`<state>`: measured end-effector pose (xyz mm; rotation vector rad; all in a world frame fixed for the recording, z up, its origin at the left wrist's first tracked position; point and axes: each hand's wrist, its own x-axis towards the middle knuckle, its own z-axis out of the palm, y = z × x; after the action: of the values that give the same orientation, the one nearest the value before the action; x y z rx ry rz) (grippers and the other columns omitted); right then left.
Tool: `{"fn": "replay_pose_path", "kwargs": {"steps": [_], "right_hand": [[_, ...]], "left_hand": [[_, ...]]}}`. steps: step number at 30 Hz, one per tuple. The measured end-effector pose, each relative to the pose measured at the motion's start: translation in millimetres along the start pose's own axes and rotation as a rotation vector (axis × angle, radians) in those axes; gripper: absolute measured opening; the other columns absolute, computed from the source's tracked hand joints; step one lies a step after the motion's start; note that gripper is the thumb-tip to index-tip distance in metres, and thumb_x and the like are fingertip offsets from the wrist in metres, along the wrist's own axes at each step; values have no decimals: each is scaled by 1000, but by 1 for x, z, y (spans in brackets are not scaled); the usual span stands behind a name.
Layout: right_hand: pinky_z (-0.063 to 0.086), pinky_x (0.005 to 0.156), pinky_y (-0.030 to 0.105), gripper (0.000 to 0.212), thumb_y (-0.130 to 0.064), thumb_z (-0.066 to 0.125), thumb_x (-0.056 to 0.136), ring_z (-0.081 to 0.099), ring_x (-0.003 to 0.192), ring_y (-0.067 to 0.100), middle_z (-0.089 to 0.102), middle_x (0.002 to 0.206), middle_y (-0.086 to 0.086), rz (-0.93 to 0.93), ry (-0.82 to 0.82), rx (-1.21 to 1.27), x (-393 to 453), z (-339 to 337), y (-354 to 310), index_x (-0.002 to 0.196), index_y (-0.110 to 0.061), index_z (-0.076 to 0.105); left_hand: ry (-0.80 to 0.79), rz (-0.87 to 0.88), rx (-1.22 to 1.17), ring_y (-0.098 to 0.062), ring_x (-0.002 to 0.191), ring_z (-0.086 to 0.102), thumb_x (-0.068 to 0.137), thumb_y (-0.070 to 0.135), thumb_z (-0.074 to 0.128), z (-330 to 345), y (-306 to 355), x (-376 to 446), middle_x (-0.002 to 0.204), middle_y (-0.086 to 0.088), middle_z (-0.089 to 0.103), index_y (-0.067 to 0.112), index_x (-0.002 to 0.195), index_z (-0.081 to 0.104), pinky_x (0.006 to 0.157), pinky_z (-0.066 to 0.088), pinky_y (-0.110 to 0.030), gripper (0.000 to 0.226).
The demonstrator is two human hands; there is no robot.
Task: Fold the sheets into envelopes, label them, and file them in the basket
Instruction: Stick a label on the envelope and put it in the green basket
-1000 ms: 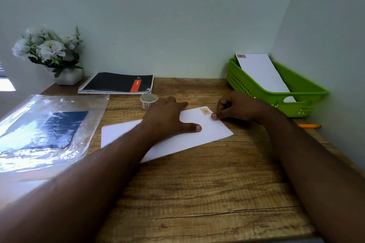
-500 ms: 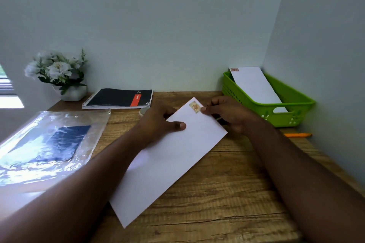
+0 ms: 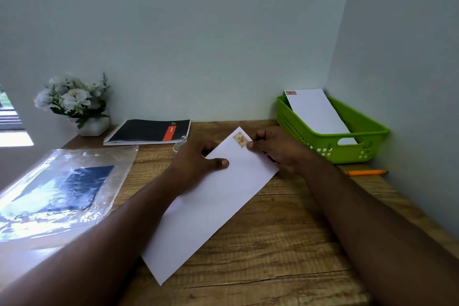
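Gripping white envelope (image 3: pixel 211 206) w/ left hand (image 3: pixel 196 164) & right hand (image 3: pixel 275 149) over wooden desk (image 3: pixel 273 243) in pale-walled corner.

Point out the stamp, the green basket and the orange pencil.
stamp (image 3: pixel 240 139), head view, its middle.
green basket (image 3: pixel 330 148), head view, near wall.
orange pencil (image 3: pixel 365 172), head view, mid-shaft.

Wooden table (image 3: pixel 285 231): basket (image 3: pixel 372 129), notebook (image 3: pixel 149 131), pencil (image 3: pixel 365 172).

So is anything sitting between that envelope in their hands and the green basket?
Nothing visible. The envelope, held by the left hand and right hand, has bare table between it and the green basket. Another envelope already leans inside, with room beside it.
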<state>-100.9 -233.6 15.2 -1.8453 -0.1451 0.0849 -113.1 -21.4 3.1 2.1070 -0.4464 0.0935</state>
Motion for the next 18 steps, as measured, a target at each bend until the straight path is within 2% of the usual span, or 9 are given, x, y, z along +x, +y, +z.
{"fn": "replay_pose_path", "kwargs": {"steps": [2, 6, 9, 11, 14, 16, 18], "right_hand": [[45, 49, 18, 9, -9, 59, 91, 62, 60, 8, 70, 81, 3, 23, 14, 9, -1, -1, -2, 90, -8, 68], [48, 60, 22, 17, -15, 56, 93, 61, 68, 11, 71, 79, 0, -62, 176, 44, -3, -2, -11, 85, -14, 71], [54, 67, 30, 15, -22, 59, 93, 66, 73, 16, 72, 81, 0, -160, 260, 210, -8, -8, -24, 86, -18, 71], [53, 63, 33, 11, -25, 60, 92, 64, 71, 21, 70, 81, 2, -212, 257, 334, -9, -12, -29, 98, -19, 67], [51, 65, 36, 36, -22, 61, 89, 63, 73, 25, 70, 97, 11, -248, 187, 458, -8, -14, -32, 125, -23, 53], [52, 65, 35, 46, -19, 62, 86, 63, 74, 23, 68, 96, 12, -285, 116, 469, -11, -11, -34, 130, -21, 50], [53, 63, 29, 48, -5, 63, 85, 66, 73, 17, 70, 89, 7, -364, 106, 449, -14, -11, -37, 129, -20, 53]], "left_hand": [[8, -12, -23, -7, 60, 69, 78, 17, 79, 0, -1, 1, 70, 6, 73, 20, 80, 74, 52, 50, -19, 6], [37, -22, -122, -22, 73, 73, 81, 20, 76, -7, 2, 3, 82, -3, 75, 13, 89, 75, 70, 58, -42, 10], [175, -34, -285, -25, 80, 73, 89, 18, 67, -20, 13, 5, 86, -4, 76, 17, 91, 76, 77, 58, -42, 9], [278, -34, -410, -25, 82, 73, 92, 17, 62, -30, 25, 13, 87, -4, 76, 19, 92, 76, 78, 59, -40, 14], [421, -25, -591, -32, 88, 71, 93, 18, 60, -51, 52, 38, 92, -9, 75, 16, 90, 76, 83, 56, -50, 16], [517, -13, -692, -35, 92, 70, 93, 18, 59, -61, 76, 58, 95, -14, 74, 13, 86, 75, 82, 55, -56, 19], [584, 47, -753, -33, 92, 70, 94, 15, 57, -63, 102, 76, 96, -13, 74, 13, 82, 74, 84, 55, -55, 21]]}}
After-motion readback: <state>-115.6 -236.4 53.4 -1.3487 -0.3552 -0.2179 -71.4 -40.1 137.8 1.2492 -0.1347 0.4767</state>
